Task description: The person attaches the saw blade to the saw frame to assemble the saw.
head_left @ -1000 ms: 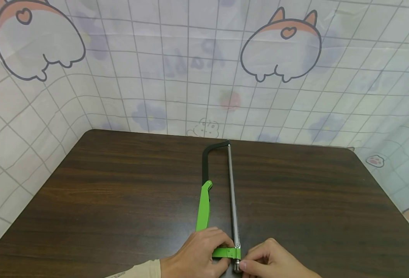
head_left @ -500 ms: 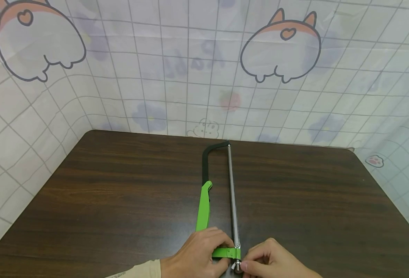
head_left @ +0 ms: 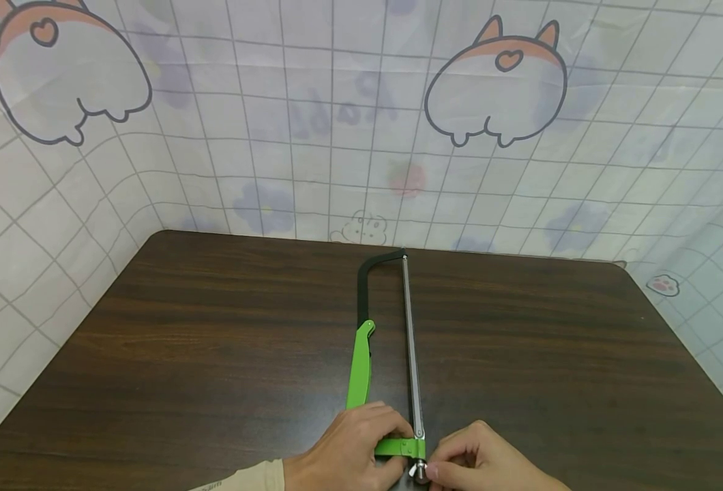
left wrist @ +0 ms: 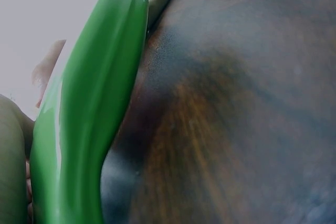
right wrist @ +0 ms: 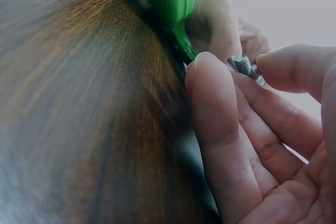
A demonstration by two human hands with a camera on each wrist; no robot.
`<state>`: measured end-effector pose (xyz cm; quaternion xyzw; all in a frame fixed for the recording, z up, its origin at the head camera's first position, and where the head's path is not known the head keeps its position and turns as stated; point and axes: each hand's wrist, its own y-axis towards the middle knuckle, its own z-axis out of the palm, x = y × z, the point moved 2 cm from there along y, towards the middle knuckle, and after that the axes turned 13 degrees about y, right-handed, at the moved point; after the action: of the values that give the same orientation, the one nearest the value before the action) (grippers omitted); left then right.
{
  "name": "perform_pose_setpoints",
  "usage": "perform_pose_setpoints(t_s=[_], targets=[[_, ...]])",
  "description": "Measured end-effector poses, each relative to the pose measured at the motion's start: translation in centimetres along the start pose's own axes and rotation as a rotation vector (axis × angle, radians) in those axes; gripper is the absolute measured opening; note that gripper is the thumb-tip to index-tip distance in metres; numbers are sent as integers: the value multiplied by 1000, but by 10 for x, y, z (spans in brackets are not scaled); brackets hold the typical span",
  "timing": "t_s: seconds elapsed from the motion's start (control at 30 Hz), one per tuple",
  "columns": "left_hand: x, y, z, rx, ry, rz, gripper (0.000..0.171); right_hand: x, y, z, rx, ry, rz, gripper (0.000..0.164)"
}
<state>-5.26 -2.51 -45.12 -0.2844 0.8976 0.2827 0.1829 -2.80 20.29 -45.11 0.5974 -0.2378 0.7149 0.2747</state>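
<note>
A hacksaw (head_left: 358, 368) with a green handle and black front frame lies on the table, its silver blade (head_left: 412, 341) side facing right. My left hand (head_left: 355, 443) grips the green frame at the near end, fingers over the lower bracket (head_left: 398, 447). Close beside it, my right hand (head_left: 478, 460) pinches a small metal wing nut (head_left: 419, 470) below the bracket between thumb and index finger. Up close in the right wrist view, a threaded screw (right wrist: 242, 65) shows by the thumb tip. The green handle (left wrist: 89, 103) fills much of the left wrist view.
The dark wood-grain table (head_left: 214, 327) spreads out on both sides of the saw. A pale grid-patterned curtain (head_left: 312, 136) with cartoon prints hangs along the table's back and sides. The saw's black tip reaches the table's far edge.
The wing nut has turned a little in my right fingers; a pale wing now shows at its left. My left hand and the hacksaw stay in place.
</note>
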Motion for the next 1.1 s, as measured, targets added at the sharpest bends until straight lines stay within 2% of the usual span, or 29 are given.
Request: perform_pose_setpoints(t_s=[0.2, 0.43, 0.73, 1.1], targets=[[1, 0, 1, -1, -4, 2, 18, -1, -1, -1, -12, 40, 36, 27], [1, 0, 2, -22, 9, 13, 20, -1, 0, 0, 2, 17, 0, 26], [1, 0, 1, -70, 41, 64, 22, 0, -1, -1, -5, 22, 26, 25], [-1, 0, -1, -53, 6, 38, 21, 0, -2, -2, -8, 61, 35, 25]])
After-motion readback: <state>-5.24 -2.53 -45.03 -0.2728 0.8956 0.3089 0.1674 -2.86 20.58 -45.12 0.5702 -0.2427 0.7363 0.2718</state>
